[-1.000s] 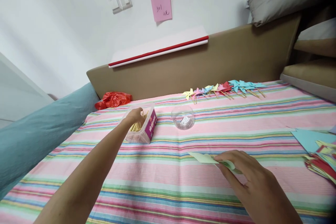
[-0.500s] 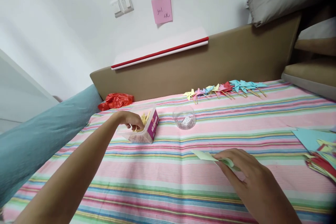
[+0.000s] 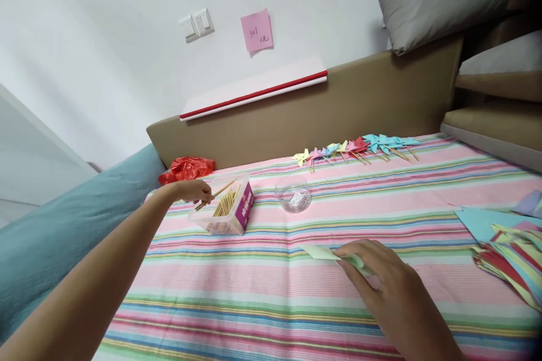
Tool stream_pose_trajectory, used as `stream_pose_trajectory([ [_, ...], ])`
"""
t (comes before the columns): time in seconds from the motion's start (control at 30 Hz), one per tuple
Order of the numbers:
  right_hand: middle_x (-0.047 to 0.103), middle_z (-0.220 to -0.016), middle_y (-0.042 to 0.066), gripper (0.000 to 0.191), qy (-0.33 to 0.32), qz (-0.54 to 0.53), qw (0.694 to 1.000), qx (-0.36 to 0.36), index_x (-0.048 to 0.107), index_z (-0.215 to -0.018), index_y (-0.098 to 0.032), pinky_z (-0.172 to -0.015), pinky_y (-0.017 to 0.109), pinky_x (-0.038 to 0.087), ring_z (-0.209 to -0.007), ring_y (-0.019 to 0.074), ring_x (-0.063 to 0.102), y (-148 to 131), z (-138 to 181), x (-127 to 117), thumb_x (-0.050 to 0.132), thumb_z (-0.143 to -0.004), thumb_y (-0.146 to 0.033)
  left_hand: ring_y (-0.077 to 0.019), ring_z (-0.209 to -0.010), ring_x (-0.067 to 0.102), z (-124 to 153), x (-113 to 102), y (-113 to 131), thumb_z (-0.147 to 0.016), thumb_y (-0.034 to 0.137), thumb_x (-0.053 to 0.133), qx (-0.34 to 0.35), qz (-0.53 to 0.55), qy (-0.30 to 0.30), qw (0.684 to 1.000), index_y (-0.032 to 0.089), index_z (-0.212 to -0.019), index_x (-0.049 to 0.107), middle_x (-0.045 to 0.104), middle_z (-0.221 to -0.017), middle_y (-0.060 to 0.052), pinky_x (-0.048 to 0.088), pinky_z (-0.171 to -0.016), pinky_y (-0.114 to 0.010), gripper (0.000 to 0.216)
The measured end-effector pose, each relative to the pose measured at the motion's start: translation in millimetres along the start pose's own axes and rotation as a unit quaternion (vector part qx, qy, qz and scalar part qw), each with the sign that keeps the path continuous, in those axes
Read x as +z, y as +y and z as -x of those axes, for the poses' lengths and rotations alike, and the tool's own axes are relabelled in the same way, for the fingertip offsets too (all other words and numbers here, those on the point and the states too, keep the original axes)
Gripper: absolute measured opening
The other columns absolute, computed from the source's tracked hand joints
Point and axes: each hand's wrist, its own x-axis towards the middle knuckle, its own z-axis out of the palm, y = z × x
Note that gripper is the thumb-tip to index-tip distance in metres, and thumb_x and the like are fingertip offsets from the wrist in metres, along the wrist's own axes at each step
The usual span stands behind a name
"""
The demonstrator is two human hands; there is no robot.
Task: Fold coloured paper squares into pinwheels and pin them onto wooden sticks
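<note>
My left hand is closed on a thin wooden stick, held slantwise above a clear plastic box with a purple label. Several more wooden sticks lean inside that box. Over the striped cloth, my right hand pinches a pale green paper piece, folded or curled, between thumb and fingers. Between the hands and farther back stands a round clear container with a white label and small things in it that I cannot make out.
Several paper pinwheels on sticks lie in a row at the back. Coloured paper pieces are piled at the right. A red plastic bag lies at the back left, near a blue-green cushioned side. Grey cushions fill the far right corner.
My left hand has come up and left out of the sticks in the box, now with one stick. My right hand still holds the green paper. The view has shifted slightly.
</note>
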Motion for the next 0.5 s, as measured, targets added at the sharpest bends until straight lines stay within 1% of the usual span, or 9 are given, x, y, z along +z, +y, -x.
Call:
stream_pose_trajectory([
  [0.1, 0.075, -0.09, 0.005, 0.017, -0.008, -0.006, 1.0, -0.003, 0.069, -0.089, -0.025, -0.071, 0.034, 0.059, -0.082, 0.023, 0.071, -0.7, 0.2, 1.7, 0.054, -0.097, -0.024, -0.0233, -0.1, 0.069, 2.0, 9.7, 4.3, -0.097, 0.034, 0.065, 0.005, -0.03, 0.057, 0.998, 0.017, -0.12, 0.066, 0.068, -0.121, -0.009, 0.06, -0.085, -0.042, 0.028],
  [0.2, 0.074, -0.09, 0.004, 0.016, -0.007, -0.01, 1.0, -0.001, 0.069, -0.09, -0.025, -0.071, 0.034, 0.057, -0.083, 0.0229, 0.069, 0.8, 1.4, 2.1, 0.055, -0.097, -0.022, -0.0243, -0.105, 0.068, 4.1, 21.1, 13.2, -0.098, 0.034, 0.065, 0.007, -0.051, 0.105, 0.993, 0.018, -0.122, 0.066, 0.067, -0.125, -0.009, 0.059, -0.088, -0.044, 0.029],
  [0.27, 0.074, -0.09, 0.004, 0.015, -0.006, -0.012, 1.0, 0.002, 0.069, -0.09, -0.025, -0.071, 0.034, 0.057, -0.083, 0.0228, 0.069, 1.4, 1.9, 1.0, 0.056, -0.096, -0.021, -0.0241, -0.105, 0.068, 6.5, 24.2, 18.5, -0.098, 0.034, 0.065, 0.0, -0.059, 0.136, 0.989, 0.018, -0.122, 0.066, 0.067, -0.125, -0.009, 0.059, -0.089, -0.044, 0.029],
  [0.33, 0.073, -0.09, 0.004, 0.015, -0.009, -0.019, 1.0, 0.006, 0.069, -0.09, -0.024, -0.07, 0.034, 0.057, -0.084, 0.0229, 0.069, 0.8, 2.0, -1.0, 0.056, -0.096, -0.021, -0.0239, -0.105, 0.068, 12.1, 22.1, 22.3, -0.097, 0.034, 0.065, -0.011, -0.062, 0.174, 0.983, 0.018, -0.122, 0.066, 0.067, -0.124, -0.009, 0.058, -0.089, -0.044, 0.029],
  [0.43, 0.073, -0.091, 0.005, 0.015, -0.004, -0.04, 0.999, 0.021, 0.069, -0.09, -0.024, -0.069, 0.032, 0.056, -0.085, 0.0229, 0.068, -1.6, 1.9, -4.5, 0.056, -0.097, -0.022, -0.0237, -0.102, 0.068, 33.4, 17.4, 28.0, -0.097, 0.037, 0.064, -0.024, -0.051, 0.253, 0.966, 0.017, -0.116, 0.067, 0.07, -0.117, -0.009, 0.057, -0.089, -0.044, 0.028],
  [0.47, 0.073, -0.091, 0.005, 0.015, -0.002, -0.052, 0.998, 0.029, 0.07, -0.09, -0.024, -0.068, 0.032, 0.056, -0.086, 0.0229, 0.068, -2.7, 1.6, -5.8, 0.056, -0.097, -0.023, -0.0239, -0.1, 0.068, 44.8, 19.3, 30.9, -0.098, 0.038, 0.062, -0.023, -0.041, 0.284, 0.958, 0.017, -0.112, 0.068, 0.071, -0.112, -0.008, 0.056, -0.088, -0.044, 0.026],
  [0.5, 0.073, -0.092, 0.005, 0.015, 0.0, -0.065, 0.997, 0.038, 0.07, -0.09, -0.025, -0.068, 0.031, 0.056, -0.087, 0.023, 0.068, -3.9, 1.1, -7.2, 0.056, -0.096, -0.024, -0.0266, -0.098, 0.069, 58.3, 24.6, 34.8, -0.1, 0.039, 0.057, -0.017, -0.028, 0.318, 0.948, 0.018, -0.106, 0.069, 0.073, -0.106, -0.009, 0.054, -0.087, -0.042, 0.025],
])
